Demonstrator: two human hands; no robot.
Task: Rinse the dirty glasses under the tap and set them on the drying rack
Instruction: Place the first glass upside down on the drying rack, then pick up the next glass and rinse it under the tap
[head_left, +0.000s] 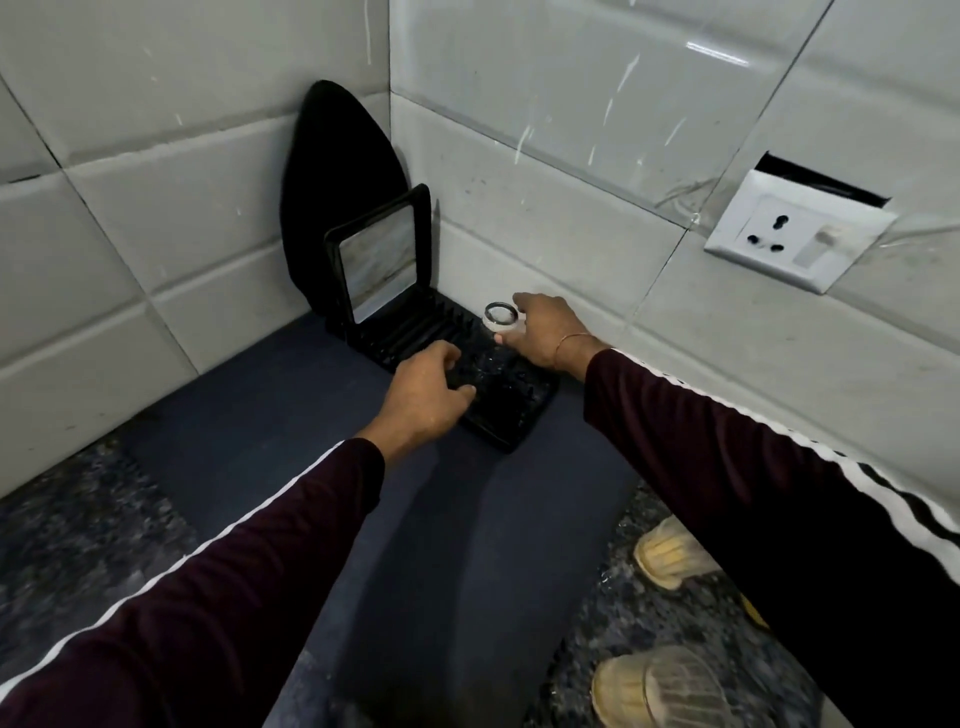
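A black drying rack with upright pegs sits in the tiled corner on a dark mat. My right hand grips a small clear glass, base up, at the rack's far edge by the wall. My left hand curls its fingers and thumb around a second clear glass, which is faint against the rack's middle pegs. Two glasses with yellowish residue stand on the counter at the lower right, one glass nearer the rack and the other glass at the frame's bottom.
A black-framed tray stands upright in the rack's far end, with a black oval board leaning on the wall behind it. A white wall socket is at the right. The dark mat lies on a speckled granite counter.
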